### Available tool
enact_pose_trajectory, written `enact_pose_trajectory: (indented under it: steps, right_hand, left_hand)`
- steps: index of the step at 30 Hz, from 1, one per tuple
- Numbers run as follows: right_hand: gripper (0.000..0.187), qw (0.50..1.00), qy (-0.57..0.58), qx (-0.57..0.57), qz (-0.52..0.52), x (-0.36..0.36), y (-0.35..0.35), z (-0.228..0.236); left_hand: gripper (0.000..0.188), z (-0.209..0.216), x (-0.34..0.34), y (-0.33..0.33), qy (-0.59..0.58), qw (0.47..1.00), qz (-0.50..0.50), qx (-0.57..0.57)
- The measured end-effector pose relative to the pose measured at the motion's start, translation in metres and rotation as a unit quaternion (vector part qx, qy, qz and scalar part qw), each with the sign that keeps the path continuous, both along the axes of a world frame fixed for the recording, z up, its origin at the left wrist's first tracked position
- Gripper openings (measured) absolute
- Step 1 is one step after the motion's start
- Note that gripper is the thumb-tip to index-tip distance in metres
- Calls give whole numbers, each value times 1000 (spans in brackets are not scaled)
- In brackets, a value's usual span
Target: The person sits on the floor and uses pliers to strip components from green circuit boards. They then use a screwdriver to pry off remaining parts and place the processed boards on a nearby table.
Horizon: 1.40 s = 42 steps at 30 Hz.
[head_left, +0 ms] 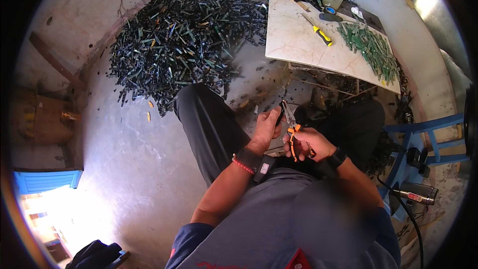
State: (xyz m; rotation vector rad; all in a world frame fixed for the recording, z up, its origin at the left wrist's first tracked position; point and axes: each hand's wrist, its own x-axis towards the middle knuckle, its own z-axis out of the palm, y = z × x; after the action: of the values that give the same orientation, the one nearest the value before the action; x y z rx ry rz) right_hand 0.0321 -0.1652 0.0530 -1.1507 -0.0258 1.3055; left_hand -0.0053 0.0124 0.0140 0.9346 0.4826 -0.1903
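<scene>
My right hand is closed round pliers with orange and black handles. Their metal jaws point up and away, beside the fingers of my left hand. That hand pinches a small dark strip-like piece, mostly covered by the fingers. The piece lies right against the jaws; whether they grip it is too small to tell. Both hands are held between my knees, above the floor.
A large heap of dark strip-like pieces covers the floor ahead. On a pale board at the right lie a yellow-and-black screwdriver and a pile of green strips. A blue chair and a metal flask stand at the right.
</scene>
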Motion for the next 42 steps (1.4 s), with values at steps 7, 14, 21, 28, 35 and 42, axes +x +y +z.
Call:
enact_pose_trajectory:
  steps: [7, 14, 21, 28, 35, 42]
  right_hand:
    - [39, 998, 44, 51, -19, -9, 4, -10]
    - [37, 985, 114, 120, -47, -15, 9, -10]
    - [37, 953, 189, 205, -120, -27, 23, -6]
    - [35, 947, 187, 202, -165, -32, 30, -6]
    - [35, 936, 197, 217, -194, -36, 32, -5]
    - [39, 924, 238, 222, -201, -37, 33, 7]
  left_hand:
    - [34, -2, 1, -2, 10, 999, 27, -20]
    - [34, -4, 2, -2, 9, 1000, 11, 23]
    - [40, 2, 1, -4, -6, 996, 14, 85]
    - [43, 3, 2, -3, -39, 987, -10, 155]
    - [46, -14, 5, -8, -100, 975, 27, 194]
    - [43, 1, 4, -11, -56, 979, 6, 197]
